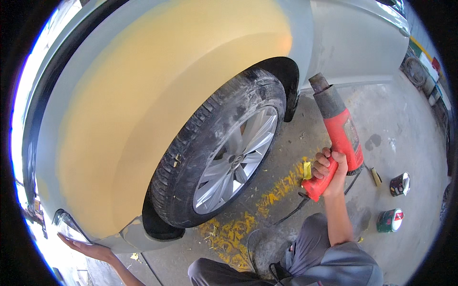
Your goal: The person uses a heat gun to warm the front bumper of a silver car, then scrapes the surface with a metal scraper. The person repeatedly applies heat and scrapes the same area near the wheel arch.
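The left hand [90, 250] is at the lower left corner of the grey car body panel [102, 45], along the lower edge of a lamp [71, 229]. Its fingers are extended and nearly straight, closed around nothing visible; their undersides are hidden. A broad tan-yellow patch [138, 71] covers the middle of the panel and reaches the wheel arch.

Below the arch, a black tyre [179, 178] carries a silver multi-spoke wheel [236, 162]. Yellow residue [229, 236] marks the floor [377, 107] beside the tyre.

To the right of the wheel, the red heat gun [339, 127] is held above the floor. The right hand [335, 167] grips its handle with the fingers wrapped fully around it. The dark nozzle [319, 82] points up and slightly left, apart from the panel. A black cord [296, 208] runs below the handle.

Toward the floor's right edge stand a black can [400, 185] and, nearer the person, a green can [390, 220].
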